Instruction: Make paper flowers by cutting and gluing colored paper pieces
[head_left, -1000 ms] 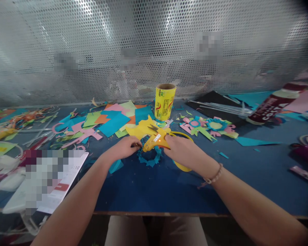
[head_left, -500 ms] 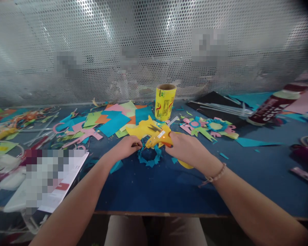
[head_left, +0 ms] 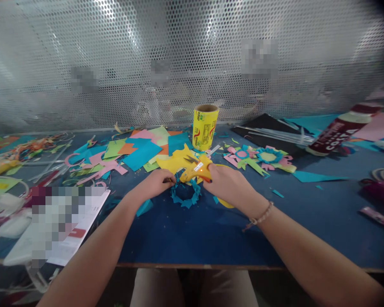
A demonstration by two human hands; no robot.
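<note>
My right hand (head_left: 228, 184) is wrapped round a yellow-orange glue gun (head_left: 198, 171), its nozzle pointing left and down at a blue paper ring with a spiky cut edge (head_left: 185, 195) on the blue table (head_left: 192, 234). My left hand (head_left: 156, 182) rests with curled fingers pinching the ring's left rim near the nozzle. Scissors (head_left: 192, 160) lie on a yellow paper scrap (head_left: 174, 161) just behind the gun. A yellow paper curve (head_left: 225, 204) shows under my right hand.
A yellow tape roll (head_left: 205, 126) stands behind. Coloured paper pieces (head_left: 141, 149) lie at left, finished paper flowers (head_left: 259, 157) at right. A bottle lying on its side (head_left: 342, 130) and black sheets (head_left: 269, 128) sit far right. Papers and a white device (head_left: 16, 226) fill the left edge. Perforated metal screen behind.
My right hand has lifted the glue gun a little up and away from me, its nozzle now just above the ring's far rim. My left hand has stayed at the ring.
</note>
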